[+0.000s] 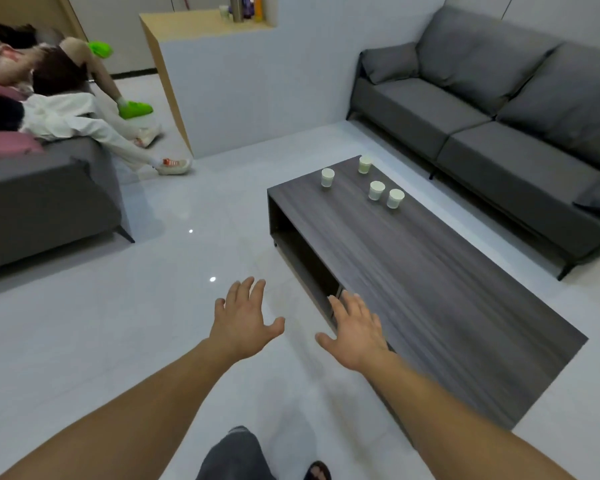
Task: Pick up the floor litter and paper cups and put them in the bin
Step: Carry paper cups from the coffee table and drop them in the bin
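4 paper cups (376, 190) stand upright on the coffee table (430, 289).

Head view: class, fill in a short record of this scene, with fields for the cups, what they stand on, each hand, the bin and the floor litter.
cups: four paper cups, upright
standing on: coffee table, at its far end
left hand: fingers spread, holds nothing, above the floor
right hand: fingers spread, holds nothing, over the table's near side edge
bin: not in view
floor litter: none visible on the tiles shown
task so far: no cup picked up yet
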Demonstrator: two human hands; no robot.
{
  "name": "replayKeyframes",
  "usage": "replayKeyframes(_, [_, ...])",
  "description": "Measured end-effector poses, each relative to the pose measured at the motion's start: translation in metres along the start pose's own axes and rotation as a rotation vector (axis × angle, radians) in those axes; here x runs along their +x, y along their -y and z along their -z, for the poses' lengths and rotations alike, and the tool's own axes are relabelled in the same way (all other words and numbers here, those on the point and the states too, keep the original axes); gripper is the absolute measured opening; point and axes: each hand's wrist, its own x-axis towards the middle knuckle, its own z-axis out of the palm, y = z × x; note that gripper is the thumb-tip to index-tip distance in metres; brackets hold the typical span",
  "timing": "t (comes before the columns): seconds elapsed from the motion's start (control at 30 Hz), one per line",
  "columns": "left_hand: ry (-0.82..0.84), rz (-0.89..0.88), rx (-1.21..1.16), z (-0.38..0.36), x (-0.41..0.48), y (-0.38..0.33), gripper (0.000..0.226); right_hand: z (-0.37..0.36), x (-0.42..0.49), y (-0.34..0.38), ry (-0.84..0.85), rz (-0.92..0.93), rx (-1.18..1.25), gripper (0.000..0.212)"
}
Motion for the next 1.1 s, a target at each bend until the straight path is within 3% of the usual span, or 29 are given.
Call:
replayKeyframes(0.57, [0.08,-0.193,0.015,0.048,0.36,-0.006,0.089,0.099,0.287,-0.04,0.004,-0.251,0.08,0.086])
replayKeyframes(0.9, [0.182,-0.237,0.037,0.035,0.546,-0.066,0.094,0.132,0.463,-0.125,0.05,-0.337,0.119,0.087])
replayKeyframes(1.1, [0.324,-0.248,0.069,0.014,0.645,-0.111,0.093,0.153,0.569,-0.188,0.099,-0.364,0.141,0.083])
